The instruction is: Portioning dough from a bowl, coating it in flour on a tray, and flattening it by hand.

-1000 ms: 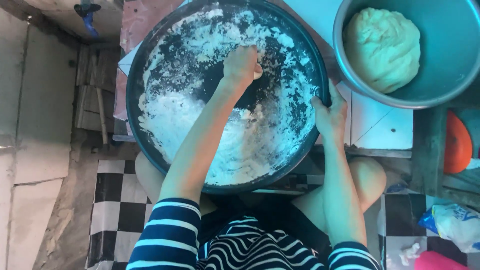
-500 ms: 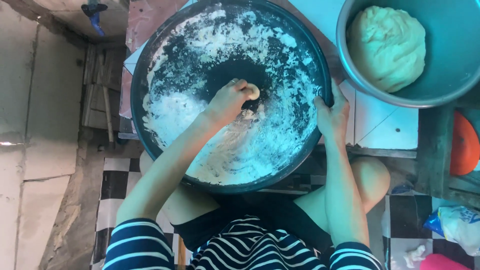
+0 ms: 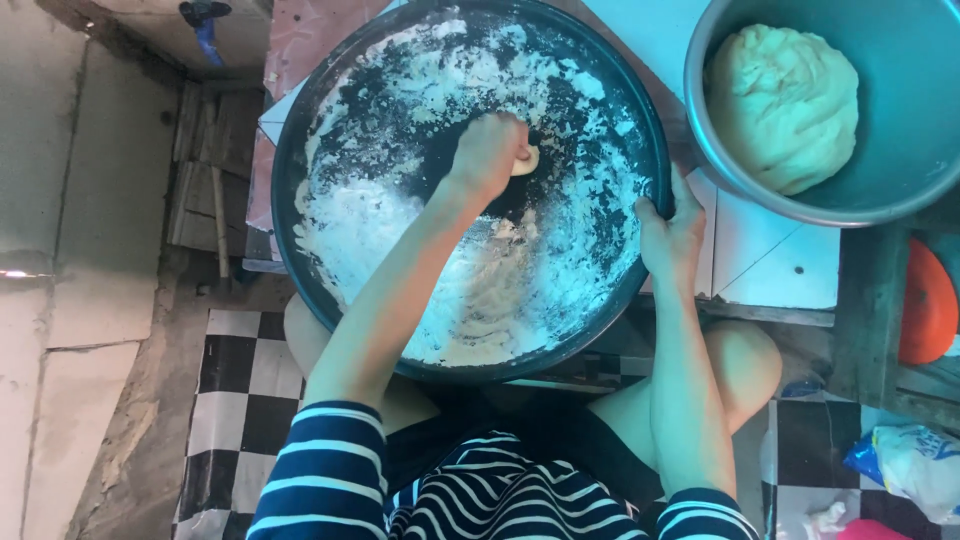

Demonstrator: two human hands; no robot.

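**Small dough piece going through the flour**

The left hand (image 3: 488, 152) is closing on a small dough piece (image 3: 526, 160) at the middle of the floured round pan (image 3: 300, 130), while the right hand (image 3: 668, 228) is gripping the pan's right rim. Beside it on the desk (image 3: 770, 255), a metal bowl (image 3: 900, 150) is holding a dough ball (image 3: 785, 105).

dough bowl (image 3: 900, 190) cropped, orange lid (image 3: 925, 300) half-hidden

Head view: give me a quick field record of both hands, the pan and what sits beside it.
left hand: closed on a small dough piece, pressing it into the pan's middle
right hand: gripping the pan's right rim
pan: wide, dark, round, dusted with white flour
bowl: metal, upper right, holding a large dough ball
floor: black-and-white checks
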